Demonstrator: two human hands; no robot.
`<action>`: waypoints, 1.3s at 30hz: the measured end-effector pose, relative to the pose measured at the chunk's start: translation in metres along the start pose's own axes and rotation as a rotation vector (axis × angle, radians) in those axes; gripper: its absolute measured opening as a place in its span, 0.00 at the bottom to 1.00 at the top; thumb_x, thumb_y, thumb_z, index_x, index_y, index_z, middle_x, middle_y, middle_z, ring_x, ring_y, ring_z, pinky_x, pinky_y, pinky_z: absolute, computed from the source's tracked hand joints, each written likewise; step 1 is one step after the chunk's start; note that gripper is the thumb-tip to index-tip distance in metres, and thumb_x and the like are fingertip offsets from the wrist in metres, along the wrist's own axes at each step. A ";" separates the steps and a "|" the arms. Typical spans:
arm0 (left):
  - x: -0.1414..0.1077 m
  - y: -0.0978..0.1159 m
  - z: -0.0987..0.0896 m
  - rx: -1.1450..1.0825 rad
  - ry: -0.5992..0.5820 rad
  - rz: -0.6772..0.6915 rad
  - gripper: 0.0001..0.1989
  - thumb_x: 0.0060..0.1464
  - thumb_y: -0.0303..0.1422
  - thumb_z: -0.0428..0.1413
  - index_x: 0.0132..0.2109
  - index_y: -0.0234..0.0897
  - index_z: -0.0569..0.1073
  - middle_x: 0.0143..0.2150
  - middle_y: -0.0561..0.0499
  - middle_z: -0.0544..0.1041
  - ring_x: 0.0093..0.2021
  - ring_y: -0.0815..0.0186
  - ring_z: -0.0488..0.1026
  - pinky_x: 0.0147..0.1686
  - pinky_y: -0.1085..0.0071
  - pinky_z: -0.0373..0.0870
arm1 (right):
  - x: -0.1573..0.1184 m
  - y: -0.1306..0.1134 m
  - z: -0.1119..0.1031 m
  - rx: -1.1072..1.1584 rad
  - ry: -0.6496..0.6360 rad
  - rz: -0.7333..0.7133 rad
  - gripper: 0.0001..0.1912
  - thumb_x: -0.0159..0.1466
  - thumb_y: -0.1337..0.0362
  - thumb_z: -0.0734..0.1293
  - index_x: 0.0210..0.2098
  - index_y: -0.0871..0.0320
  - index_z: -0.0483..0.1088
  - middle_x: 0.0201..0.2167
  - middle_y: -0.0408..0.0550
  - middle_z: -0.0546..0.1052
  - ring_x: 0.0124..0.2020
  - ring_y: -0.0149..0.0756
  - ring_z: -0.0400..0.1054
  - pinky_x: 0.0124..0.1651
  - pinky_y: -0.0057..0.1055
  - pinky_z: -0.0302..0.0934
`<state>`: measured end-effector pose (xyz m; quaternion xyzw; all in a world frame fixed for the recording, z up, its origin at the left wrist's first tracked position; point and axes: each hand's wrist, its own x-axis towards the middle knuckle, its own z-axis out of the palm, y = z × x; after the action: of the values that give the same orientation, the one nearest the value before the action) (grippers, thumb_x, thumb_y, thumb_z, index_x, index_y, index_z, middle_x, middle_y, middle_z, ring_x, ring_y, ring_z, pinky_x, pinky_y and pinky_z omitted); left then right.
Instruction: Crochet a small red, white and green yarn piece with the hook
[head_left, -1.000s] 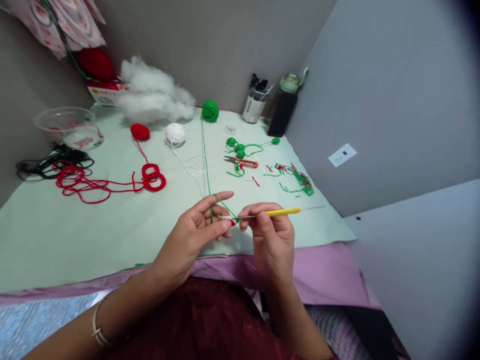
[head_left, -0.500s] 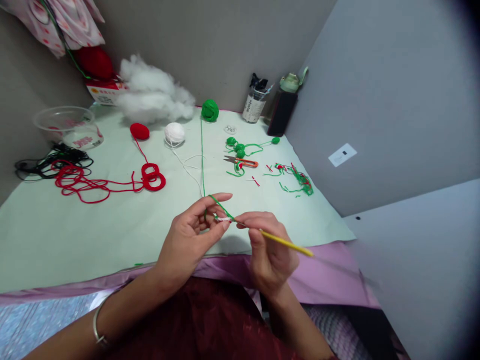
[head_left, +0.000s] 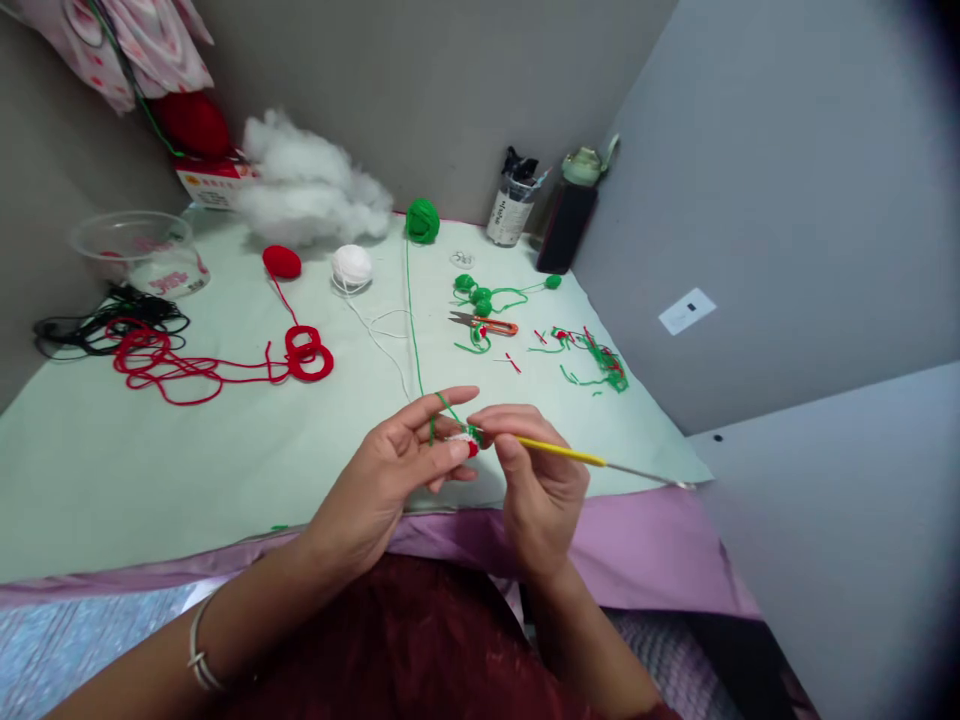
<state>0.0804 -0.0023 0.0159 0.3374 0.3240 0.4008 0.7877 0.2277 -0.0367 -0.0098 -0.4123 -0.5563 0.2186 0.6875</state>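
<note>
My left hand [head_left: 401, 462] pinches a small crochet piece [head_left: 469, 440] in red, white and green, its thumb over part of it. Green yarn [head_left: 412, 330] runs from a green ball [head_left: 423, 221] over the raised index finger down to the piece. Closed around a yellow-handled crochet hook [head_left: 562, 450], my right hand [head_left: 544, 480] holds the tool's tip at the piece's edge. The hook's thin metal back end points right. White yarn [head_left: 386, 350] trails from a white ball [head_left: 352, 266] towards my left hand.
Orange-handled thread snips [head_left: 495, 326] lie beyond my hands, near small green crocheted balls [head_left: 480, 297]. Red crocheted rings [head_left: 307, 354] sit left, black cord [head_left: 112, 325] farther left. White stuffing [head_left: 307, 185], a clear tub [head_left: 142, 255] and a dark bottle [head_left: 568, 215] stand at the back.
The crochet piece has turned, so its red and green parts show more. My right hand has tilted the hook flatter, and its metal back end now shows clearly.
</note>
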 end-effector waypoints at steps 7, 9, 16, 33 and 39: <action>0.003 -0.007 -0.002 -0.076 0.031 -0.070 0.24 0.52 0.31 0.72 0.57 0.40 0.83 0.31 0.56 0.75 0.28 0.74 0.66 0.33 0.77 0.69 | -0.013 0.006 -0.005 -0.485 -0.064 -0.353 0.17 0.69 0.73 0.70 0.53 0.49 0.80 0.45 0.49 0.82 0.44 0.38 0.78 0.44 0.36 0.75; 0.005 -0.006 -0.005 -0.149 0.018 -0.153 0.20 0.53 0.31 0.71 0.54 0.36 0.84 0.27 0.57 0.70 0.25 0.76 0.61 0.35 0.76 0.71 | -0.012 0.007 -0.007 -0.440 -0.030 -0.330 0.16 0.69 0.74 0.69 0.52 0.50 0.80 0.43 0.48 0.83 0.43 0.38 0.78 0.43 0.36 0.74; 0.005 -0.003 -0.004 -0.051 0.011 -0.039 0.20 0.54 0.31 0.71 0.55 0.44 0.84 0.33 0.56 0.77 0.32 0.73 0.69 0.42 0.75 0.69 | -0.001 0.005 -0.003 0.028 0.020 0.078 0.09 0.72 0.68 0.68 0.41 0.51 0.81 0.36 0.44 0.82 0.37 0.33 0.75 0.40 0.32 0.71; 0.003 -0.004 -0.006 0.075 0.052 -0.012 0.17 0.52 0.35 0.72 0.50 0.44 0.85 0.36 0.53 0.76 0.36 0.70 0.68 0.36 0.74 0.61 | -0.006 0.005 -0.005 0.203 0.044 0.202 0.08 0.73 0.65 0.68 0.42 0.51 0.81 0.35 0.43 0.79 0.33 0.31 0.74 0.37 0.32 0.68; 0.002 -0.005 -0.008 0.115 0.081 0.030 0.16 0.52 0.35 0.73 0.49 0.46 0.86 0.36 0.55 0.74 0.36 0.72 0.67 0.37 0.75 0.61 | -0.007 0.001 -0.004 0.173 0.046 0.174 0.09 0.74 0.66 0.66 0.42 0.52 0.80 0.36 0.43 0.79 0.33 0.31 0.75 0.38 0.32 0.70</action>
<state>0.0776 -0.0007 0.0069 0.3701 0.3731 0.4067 0.7473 0.2302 -0.0424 -0.0148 -0.4032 -0.4816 0.3149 0.7115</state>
